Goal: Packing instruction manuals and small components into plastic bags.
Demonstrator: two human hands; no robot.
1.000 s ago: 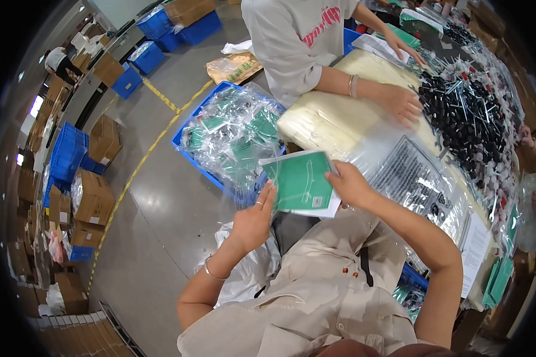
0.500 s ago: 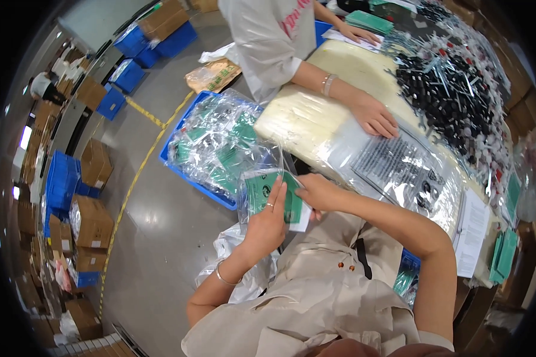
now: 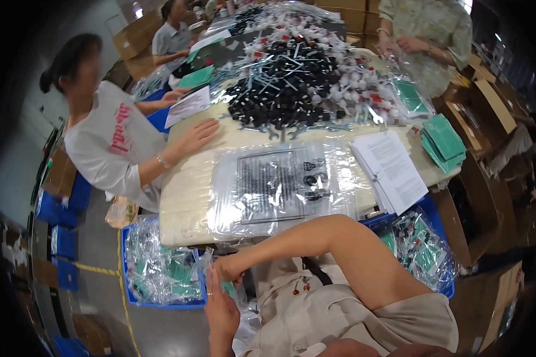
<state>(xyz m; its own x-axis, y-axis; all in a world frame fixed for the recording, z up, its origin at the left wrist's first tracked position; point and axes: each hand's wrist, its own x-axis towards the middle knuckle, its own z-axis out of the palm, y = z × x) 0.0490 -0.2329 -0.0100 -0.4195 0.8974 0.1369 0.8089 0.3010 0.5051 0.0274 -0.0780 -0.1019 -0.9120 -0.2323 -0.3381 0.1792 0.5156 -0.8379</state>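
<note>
My left hand (image 3: 221,306) and my right hand (image 3: 227,269) meet low in the view, just off the near edge of the table. Between them is a clear plastic bag (image 3: 206,259), with a sliver of green card (image 3: 227,287) showing behind my fingers. The left hand grips the bag's side, fingers pointing up. My right hand's fingers are closed at the bag, and its forearm partly crosses in front of the table edge. Most of the bag and its contents are hidden by my hands.
A padded table (image 3: 187,205) bears flat plastic bags (image 3: 268,184), white sheets (image 3: 390,169), green packets (image 3: 442,143) and heaped black parts (image 3: 286,89). Blue bins of filled bags stand left (image 3: 164,262) and right (image 3: 423,244). A co-worker (image 3: 116,137) leans on the table at left.
The view has swung right and up, bringing more of the table and other people in. My hands stay together at the bag; the green card shows much less.
</note>
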